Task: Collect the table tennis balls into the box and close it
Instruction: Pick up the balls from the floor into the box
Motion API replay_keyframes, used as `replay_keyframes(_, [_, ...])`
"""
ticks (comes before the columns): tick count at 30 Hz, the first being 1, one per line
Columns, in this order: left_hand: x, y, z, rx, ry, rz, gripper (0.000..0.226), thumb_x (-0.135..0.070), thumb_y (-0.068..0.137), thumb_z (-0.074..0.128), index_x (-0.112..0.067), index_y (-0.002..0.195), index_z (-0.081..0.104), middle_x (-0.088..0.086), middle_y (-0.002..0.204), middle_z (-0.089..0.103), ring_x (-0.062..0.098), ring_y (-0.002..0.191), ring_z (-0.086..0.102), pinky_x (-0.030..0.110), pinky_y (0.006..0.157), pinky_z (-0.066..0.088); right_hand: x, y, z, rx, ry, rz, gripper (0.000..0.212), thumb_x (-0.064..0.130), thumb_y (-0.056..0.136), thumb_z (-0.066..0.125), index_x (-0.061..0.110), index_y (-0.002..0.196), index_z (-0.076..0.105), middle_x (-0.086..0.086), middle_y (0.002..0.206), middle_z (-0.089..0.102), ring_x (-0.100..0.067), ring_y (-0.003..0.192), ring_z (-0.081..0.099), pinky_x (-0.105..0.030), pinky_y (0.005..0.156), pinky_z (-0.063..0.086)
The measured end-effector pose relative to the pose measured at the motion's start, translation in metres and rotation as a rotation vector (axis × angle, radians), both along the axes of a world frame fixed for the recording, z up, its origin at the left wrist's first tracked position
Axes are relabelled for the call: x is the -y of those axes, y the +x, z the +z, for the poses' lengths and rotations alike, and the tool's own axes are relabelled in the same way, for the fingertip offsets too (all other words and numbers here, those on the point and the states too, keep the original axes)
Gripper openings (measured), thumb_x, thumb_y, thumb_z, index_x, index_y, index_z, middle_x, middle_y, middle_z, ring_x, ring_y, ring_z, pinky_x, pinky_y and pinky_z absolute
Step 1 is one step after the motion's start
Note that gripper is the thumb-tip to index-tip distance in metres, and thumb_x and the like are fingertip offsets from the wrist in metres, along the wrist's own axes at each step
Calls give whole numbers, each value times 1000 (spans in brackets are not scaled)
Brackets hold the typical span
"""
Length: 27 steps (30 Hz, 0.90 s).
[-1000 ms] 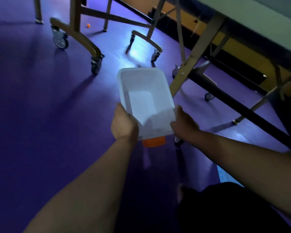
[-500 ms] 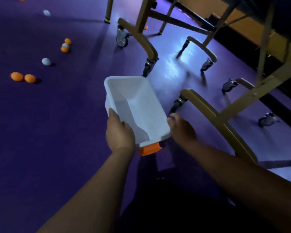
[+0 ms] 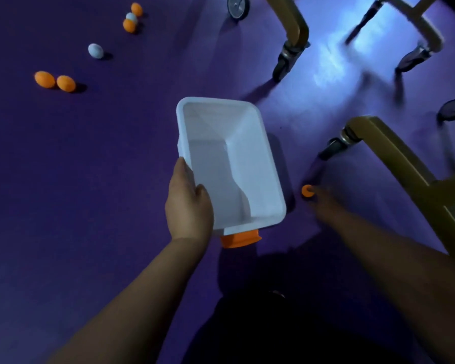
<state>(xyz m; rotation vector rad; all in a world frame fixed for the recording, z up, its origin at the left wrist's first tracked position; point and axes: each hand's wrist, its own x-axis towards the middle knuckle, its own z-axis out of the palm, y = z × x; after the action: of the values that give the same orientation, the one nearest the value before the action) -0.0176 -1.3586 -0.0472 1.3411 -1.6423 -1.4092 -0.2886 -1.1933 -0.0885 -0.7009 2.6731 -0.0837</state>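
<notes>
One white box (image 3: 229, 164) lying empty and open on the purple floor (image 3: 90, 179), left hand (image 3: 188, 206) clamped on its near-left rim, right hand (image 3: 323, 203) fingertips touching an orange ball (image 3: 306, 191) just right of the box, grip unclear, six balls (image 3: 66, 83) scattered far left, wheeled table legs (image 3: 294, 30) far right.

floor (image 3: 90, 179) left of box (image 3: 229, 158): open, balls reachable unobstructed | right: orange ball (image 3: 307, 191) hemmed between box wall and castor (image 3: 331, 148) of table leg frame (image 3: 394, 164) | far right: passage blocked by frame legs and castors
</notes>
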Motion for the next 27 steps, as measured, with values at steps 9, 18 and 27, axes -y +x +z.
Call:
replay_keyframes(9, [18, -19, -4, 61, -34, -13, 53, -6, 89, 46, -34, 133, 38, -23, 117, 50, 4, 99, 55, 25, 77, 49, 20, -38, -54, -64, 183, 57, 56, 5, 89, 48, 19, 143, 38, -21, 146, 28, -43, 126, 39, -43, 106, 33])
replay_keyframes(18, [24, -38, 0, 184, -57, 55, 53, -8, 88, 50, -28, 136, 40, -12, 127, 56, 17, 109, 57, 29, 80, 43, 93, 10, 14, 88, -896, -34, 39, 14, 79, 65, 18, 117, 58, -5, 113, 61, -20, 100, 57, -26, 85, 43])
replay_keyframes(27, [45, -36, 40, 265, -110, 97, 51, -7, 89, 49, -27, 136, 40, -14, 115, 53, 9, 101, 51, 24, 79, 38, 161, 45, 71, 165, -737, 674, 79, 31, 73, 76, 29, 141, 35, 13, 128, 42, -5, 115, 37, -17, 89, 39])
